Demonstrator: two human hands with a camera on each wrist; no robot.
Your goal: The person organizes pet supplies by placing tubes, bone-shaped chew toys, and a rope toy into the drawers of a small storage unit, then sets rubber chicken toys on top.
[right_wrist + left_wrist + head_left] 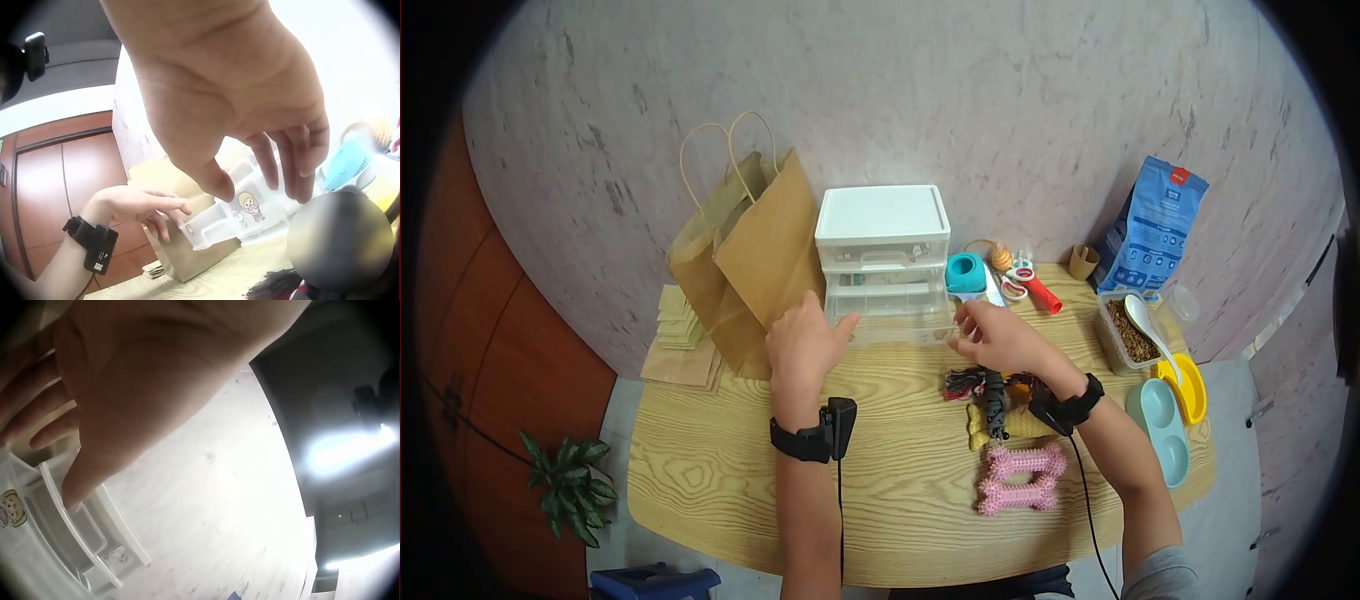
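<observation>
A small white drawer unit [882, 212] stands against the wall, its clear lower drawer [888, 328] pulled out toward me. My left hand [805, 340] is at the drawer's left side, fingers straight and spread, with the thumb beside the drawer edge in the left wrist view. At the right front corner is my right hand [1002, 340], fingers loosely bent and the thumb apart from them. Cartoon stickers [251, 206] mark the drawer's front in the right wrist view. No object shows inside the drawer in the head view.
Left of the unit stands a brown paper bag [770, 250] beside folded paper bags [680, 365]. To the right are a teal roll [965, 272], scissors [1013, 288], a blue pouch [1155, 225] and a kibble box [1122, 345]. Pink bone toys [1020, 495] and a rope toy [994, 400] lie nearer.
</observation>
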